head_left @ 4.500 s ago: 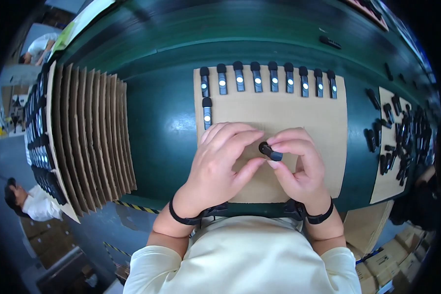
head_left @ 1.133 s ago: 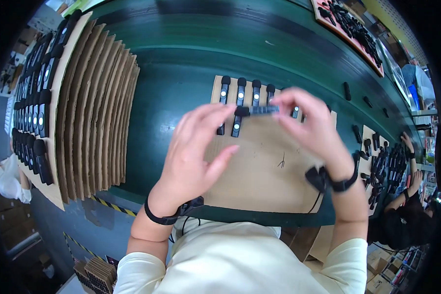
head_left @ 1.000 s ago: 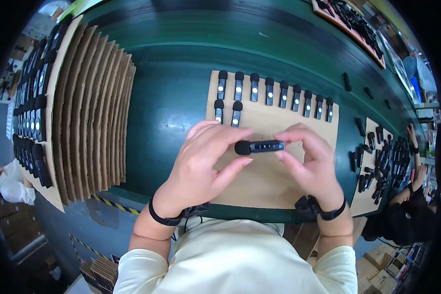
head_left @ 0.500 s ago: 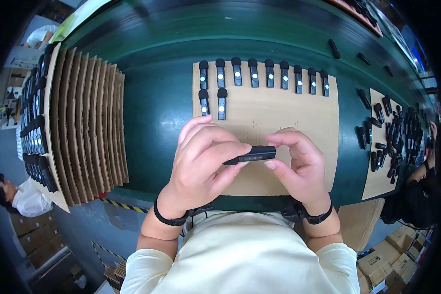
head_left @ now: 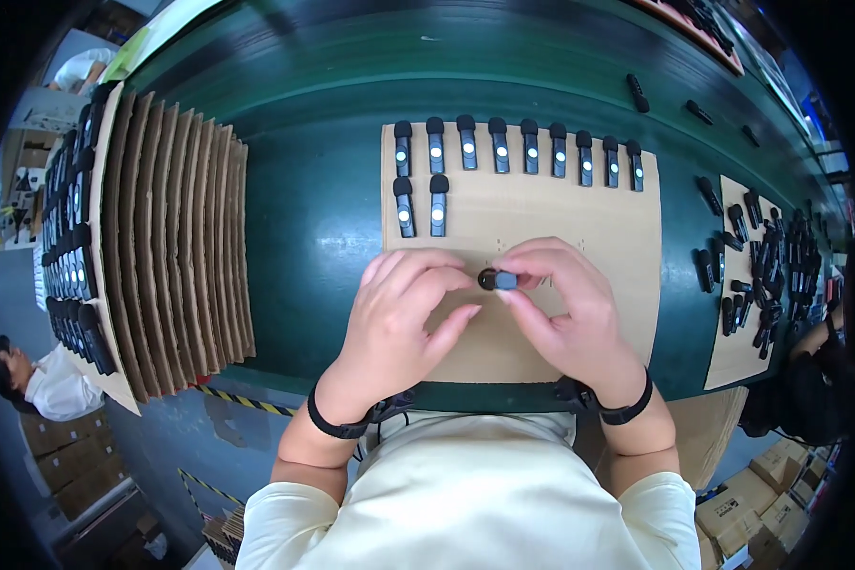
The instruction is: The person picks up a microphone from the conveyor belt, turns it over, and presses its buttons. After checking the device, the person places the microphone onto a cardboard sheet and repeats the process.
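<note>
**Both hands pinch one small black device over the cardboard sheet**

Far to the left of the fingers, a stack of cardboard sheets (head_left: pixel 176 247) stands on edge on the green table (head_left: pixel 313 218), with rows of black devices on the outermost sheet at the far left. The left hand (head_left: pixel 399 318) has its fingers (head_left: pixel 437 280) curled in, their tips closed on the left end of a small black device (head_left: pixel 497 280). That device sits between the two sets of fingertips, held just above the flat cardboard sheet (head_left: pixel 617 237). The right hand (head_left: pixel 565 313) meets it from the other side, its fingers (head_left: pixel 532 271) clenched on the right end. Beyond the fingertips, at the sheet's far edge, a row of black devices (head_left: pixel 518 147) lies side by side; two more devices (head_left: pixel 421 204) lie just nearer, up and to the left of the fingers. Well to the right of the fingers, a second cardboard sheet (head_left: pixel 731 351) carries a loose heap of black devices (head_left: pixel 760 261).
</note>
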`<state>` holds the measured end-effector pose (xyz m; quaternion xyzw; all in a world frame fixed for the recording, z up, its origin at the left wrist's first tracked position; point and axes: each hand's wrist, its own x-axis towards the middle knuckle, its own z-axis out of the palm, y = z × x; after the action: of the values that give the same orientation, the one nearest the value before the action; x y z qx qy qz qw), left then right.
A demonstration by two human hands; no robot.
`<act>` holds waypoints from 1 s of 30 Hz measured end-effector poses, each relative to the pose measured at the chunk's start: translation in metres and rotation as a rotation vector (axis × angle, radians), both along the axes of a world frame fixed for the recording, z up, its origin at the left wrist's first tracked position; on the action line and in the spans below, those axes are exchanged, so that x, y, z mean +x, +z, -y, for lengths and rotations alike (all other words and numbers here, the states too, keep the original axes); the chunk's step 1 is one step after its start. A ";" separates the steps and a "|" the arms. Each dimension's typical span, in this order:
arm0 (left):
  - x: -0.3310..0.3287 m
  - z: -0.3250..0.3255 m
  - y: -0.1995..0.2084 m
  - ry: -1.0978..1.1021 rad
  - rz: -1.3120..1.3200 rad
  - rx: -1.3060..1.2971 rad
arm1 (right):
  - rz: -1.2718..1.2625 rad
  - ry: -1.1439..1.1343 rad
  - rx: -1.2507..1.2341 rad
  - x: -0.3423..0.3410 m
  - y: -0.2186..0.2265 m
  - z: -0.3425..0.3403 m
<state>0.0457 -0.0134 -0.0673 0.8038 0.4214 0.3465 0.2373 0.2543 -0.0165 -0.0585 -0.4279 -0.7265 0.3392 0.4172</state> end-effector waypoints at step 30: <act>-0.025 0.004 -0.012 -0.068 -0.261 -0.189 | 0.562 -0.030 0.199 -0.008 -0.020 -0.057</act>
<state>0.0211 -0.0176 -0.0793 0.8298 0.4519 0.1898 0.2668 0.2461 0.0406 -0.0784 -0.4728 -0.8368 0.1281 0.2446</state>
